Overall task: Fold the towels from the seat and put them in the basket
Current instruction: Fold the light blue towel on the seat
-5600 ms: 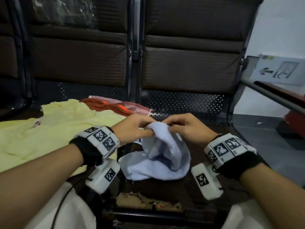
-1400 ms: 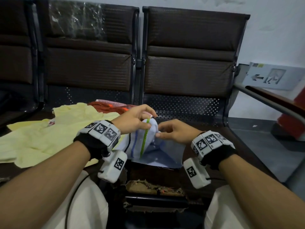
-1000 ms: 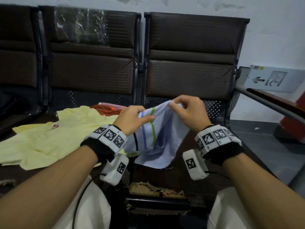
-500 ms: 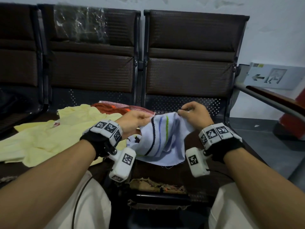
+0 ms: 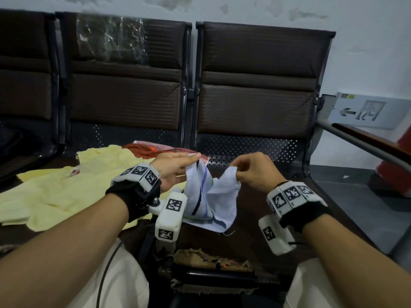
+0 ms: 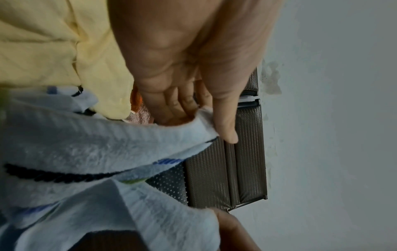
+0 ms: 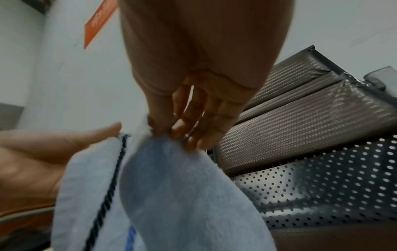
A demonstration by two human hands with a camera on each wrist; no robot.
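A pale blue terry towel with black, blue and green stripes [image 5: 208, 196] is held up over the dark brown seat [image 5: 278, 227], between both hands. One top corner is pinched between thumb and extended fingers of the left hand [image 5: 175, 170]; the other top corner is pinched by thumb and curled fingertips of the right hand [image 5: 253, 172]. The top edge runs left to right between the hands and sags in the middle; the body hangs down, the lower corner pointing toward the seat front, and whether it touches the seat cannot be told. Stripes run roughly top to bottom near the left hand. In the left wrist view the towel [image 6: 103, 152] is seen clamped under the thumb of the left hand [image 6: 182, 76]. In the right wrist view the towel [image 7: 171, 195] bunches below the right hand [image 7: 193, 101]. A crumpled pale yellow cloth [image 5: 57, 192] lies on the neighbouring seat to the left, with a red-orange cloth [image 5: 144, 150] behind it. Dark padded chair backs [image 5: 255, 85] stand behind.
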